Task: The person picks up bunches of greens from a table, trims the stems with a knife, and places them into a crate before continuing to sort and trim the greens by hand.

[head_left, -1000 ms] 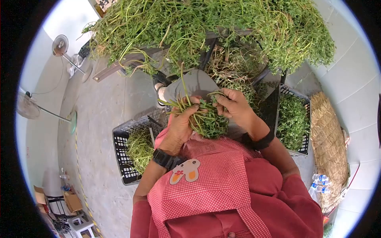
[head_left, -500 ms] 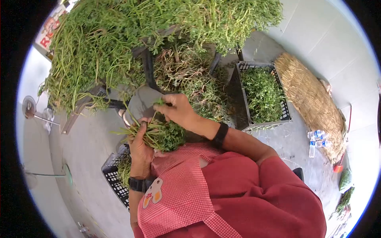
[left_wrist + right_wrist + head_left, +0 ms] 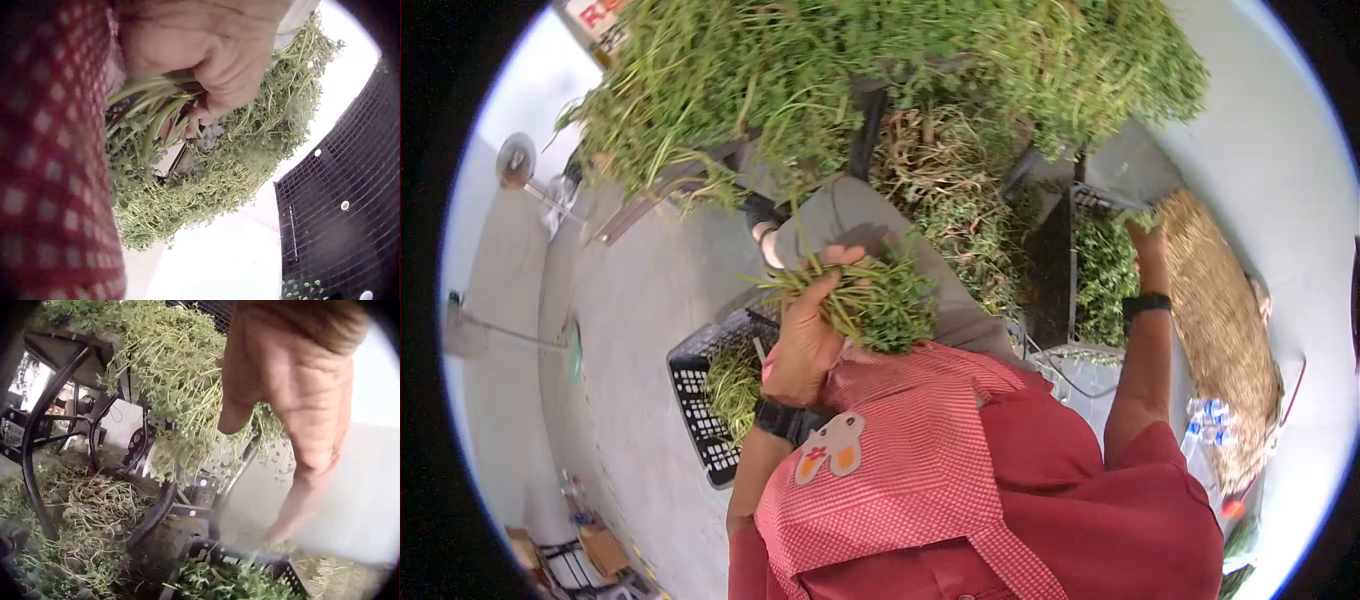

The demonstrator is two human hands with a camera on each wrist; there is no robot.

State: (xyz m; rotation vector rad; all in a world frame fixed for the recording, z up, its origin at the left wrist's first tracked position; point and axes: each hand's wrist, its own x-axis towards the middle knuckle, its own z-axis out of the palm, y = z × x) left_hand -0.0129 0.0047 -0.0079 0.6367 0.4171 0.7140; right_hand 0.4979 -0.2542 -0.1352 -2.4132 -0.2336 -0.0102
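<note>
My left hand [image 3: 808, 335] grips a bunch of leafy green stems [image 3: 890, 300] in front of the apron, its stem ends pointing left and its leaves right. In the left wrist view, the fingers [image 3: 212, 103] curl round the pale stems. Far to the right, my right hand [image 3: 1148, 245] is stretched out over the back right corner of a black crate [image 3: 1090, 352] holding green tips [image 3: 1100, 290]. The right wrist view shows its fingers reaching down, the thumb apart from them. A bit of green shows by its fingertips in the head view.
A table heaped with greens [image 3: 850, 70] stands in front. Beneath it lies a pile of discarded stems [image 3: 960, 190]. Another black crate [image 3: 690, 400] with stems is at the left. A rolled straw mat [image 3: 1220, 300] and water bottles [image 3: 1210, 420] are at the right.
My right hand has left the bunch and swung out to the right, over the crate. The left hand still holds the bunch near the lap. The head view has shifted about.
</note>
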